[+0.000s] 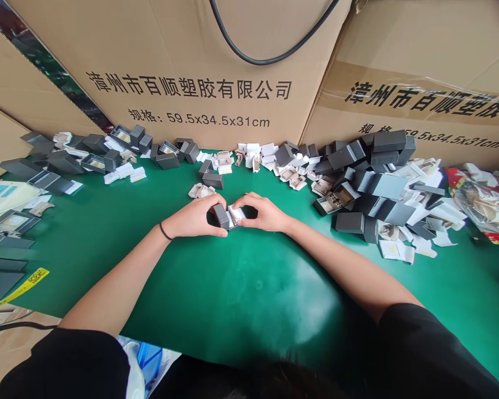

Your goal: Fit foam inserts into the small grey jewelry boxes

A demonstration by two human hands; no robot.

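Observation:
A small dark grey box (222,216) is gripped by my left hand (196,216), thumb at its near side and fingers at its far side. My right hand (263,213) pinches a folded white card insert (236,214) right beside the box, at its right side. Whether the insert is partly inside the box cannot be made out. Just beyond my hands lie another dark grey box (213,180) and a crumpled white card insert (201,191) on the green table (249,299).
A heap of dark boxes (378,191) and white inserts (397,250) covers the right side. More boxes (62,162) lie at the left. Large cardboard cartons (199,61) stand along the back, with a black cable (270,60) hanging in front. A red plastic bag (482,202) lies far right.

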